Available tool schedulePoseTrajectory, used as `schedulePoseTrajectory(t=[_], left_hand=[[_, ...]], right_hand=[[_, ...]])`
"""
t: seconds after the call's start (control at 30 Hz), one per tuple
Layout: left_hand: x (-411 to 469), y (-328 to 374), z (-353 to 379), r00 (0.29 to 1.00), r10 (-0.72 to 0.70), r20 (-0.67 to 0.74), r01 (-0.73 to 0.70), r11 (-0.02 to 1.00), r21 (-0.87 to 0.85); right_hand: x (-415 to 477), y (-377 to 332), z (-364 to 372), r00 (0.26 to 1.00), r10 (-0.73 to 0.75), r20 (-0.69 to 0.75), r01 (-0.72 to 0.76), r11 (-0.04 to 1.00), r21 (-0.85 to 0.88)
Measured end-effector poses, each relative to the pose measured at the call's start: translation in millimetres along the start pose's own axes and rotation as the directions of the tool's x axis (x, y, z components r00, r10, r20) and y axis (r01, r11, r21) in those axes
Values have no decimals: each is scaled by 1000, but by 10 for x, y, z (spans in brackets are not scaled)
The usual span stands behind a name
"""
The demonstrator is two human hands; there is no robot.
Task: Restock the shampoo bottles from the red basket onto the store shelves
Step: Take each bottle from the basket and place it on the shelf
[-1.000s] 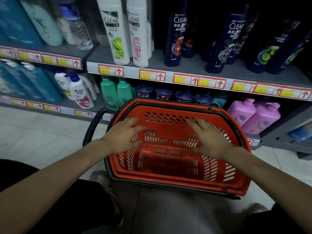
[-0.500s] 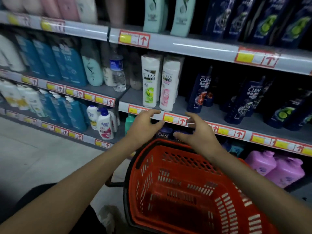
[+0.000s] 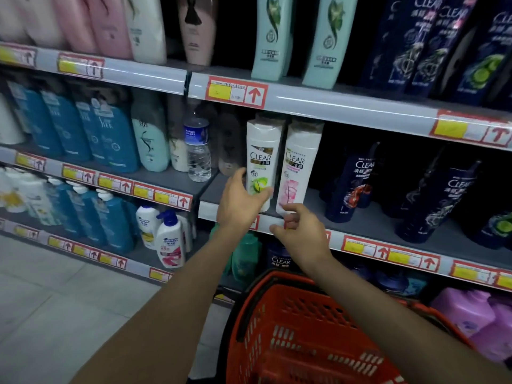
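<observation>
The red basket (image 3: pixel 250 317) sits low in front of me, and no bottles show in the part of it I can see. On the middle shelf (image 3: pixel 368 223) stand two white CLEAR shampoo bottles. My left hand (image 3: pixel 240 202) cups the lower part of the green-label bottle (image 3: pixel 262 151), thumb at its left side and fingers across its front. My right hand (image 3: pixel 297 235) is loosely curled at the shelf edge, its forefinger touching the base of the pink-label bottle (image 3: pixel 298 164).
Dark blue CLEAR bottles (image 3: pixel 352 187) stand to the right on the same shelf, with gaps between them. A clear water bottle (image 3: pixel 197 151) and teal bottles (image 3: pixel 116 139) stand to the left. Mint bottles (image 3: pixel 273 37) fill the shelf above. Purple pump bottles (image 3: pixel 471 314) sit low right.
My view has lifted from the basket to the shelves. Both hands have left the basket rim and risen to the middle shelf, the left onto the green-label bottle, the right to the pink-label one.
</observation>
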State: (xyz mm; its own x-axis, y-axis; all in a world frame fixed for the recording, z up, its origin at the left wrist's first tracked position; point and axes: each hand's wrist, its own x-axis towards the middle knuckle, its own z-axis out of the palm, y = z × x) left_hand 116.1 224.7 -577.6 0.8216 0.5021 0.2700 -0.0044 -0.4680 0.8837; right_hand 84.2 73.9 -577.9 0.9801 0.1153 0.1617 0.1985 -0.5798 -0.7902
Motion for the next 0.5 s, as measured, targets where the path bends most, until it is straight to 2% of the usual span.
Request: schedulePoseTrajectory(t=[0.3, 0.5], left_hand=[[65, 218, -14, 993, -106, -52, 102, 991, -84], [-132, 297, -414, 955, -156, -254, 77, 952, -296]], right_hand=[[-36, 73, 78, 999, -15, -38, 14, 999, -40], [50, -220, 202, 980, -112, -167, 98, 991, -91]])
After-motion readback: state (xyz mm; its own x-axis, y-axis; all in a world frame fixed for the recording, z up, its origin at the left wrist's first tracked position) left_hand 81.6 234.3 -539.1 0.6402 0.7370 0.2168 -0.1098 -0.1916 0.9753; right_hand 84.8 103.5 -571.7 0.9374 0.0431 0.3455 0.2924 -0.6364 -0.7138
